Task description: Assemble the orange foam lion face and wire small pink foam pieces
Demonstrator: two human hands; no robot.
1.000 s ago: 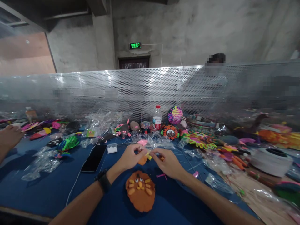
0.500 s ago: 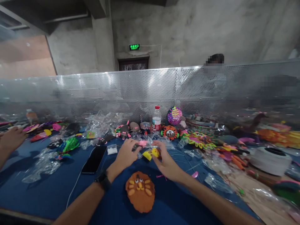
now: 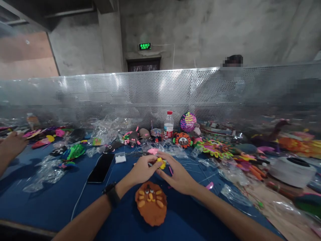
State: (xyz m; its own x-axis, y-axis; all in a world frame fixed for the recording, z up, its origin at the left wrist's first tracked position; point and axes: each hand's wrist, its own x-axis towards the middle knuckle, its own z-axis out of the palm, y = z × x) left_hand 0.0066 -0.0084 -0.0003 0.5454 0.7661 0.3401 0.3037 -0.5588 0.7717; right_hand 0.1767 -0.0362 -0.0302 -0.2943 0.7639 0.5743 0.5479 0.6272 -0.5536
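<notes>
My left hand and my right hand meet above the blue table, fingertips pinched together on a small yellow clay lump. A black watch sits on my left wrist. Just below the hands lies an orange clay face with yellow spots, flat on the table. A thin pink strip shows beside my right fingers.
A black phone with a cable lies left of my hands. Clear plastic bags, colourful clay figures, a water bottle and a white tape roll crowd the table. Another person's hand rests at far left. A perforated metal screen stands behind.
My hands have drawn closer together, and the yellow clay now looks smaller and gathered between the fingertips. The other person's hand at the left shifted slightly.
</notes>
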